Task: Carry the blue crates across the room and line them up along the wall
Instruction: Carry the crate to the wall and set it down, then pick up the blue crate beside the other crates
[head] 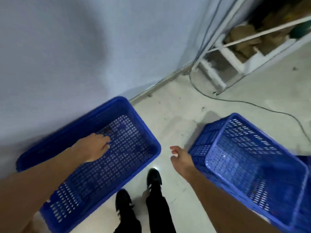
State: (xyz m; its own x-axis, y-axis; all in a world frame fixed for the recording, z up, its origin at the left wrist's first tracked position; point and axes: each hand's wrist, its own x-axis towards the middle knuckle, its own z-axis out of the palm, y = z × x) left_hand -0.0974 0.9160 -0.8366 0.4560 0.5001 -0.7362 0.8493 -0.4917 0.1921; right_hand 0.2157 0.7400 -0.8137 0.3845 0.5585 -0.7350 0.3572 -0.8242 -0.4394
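Two blue crates sat on the floor (176, 105). The left crate (94, 158), at about eight o'clock, lay with its long side close against the wall (67, 47). The right crate (252, 165), at about four o'clock, stood well apart from the wall and skewed to it. The left hand (91, 147) hung over the left crate's mesh bottom, fingers loosely curled, holding nothing. The right hand (180, 159) hovered just beside the right crate's near corner, fingers spread, also empty.

The step looked like squaring the right crate into line. Done well, that meant gripping it by both rims, turning it parallel to the wall, and setting it end to end with the left crate.

Bare floor lay open at twelve o'clock. A cable (252, 102) trailed across the floor at two o'clock below a shelf rack (227, 56), a likely snag.
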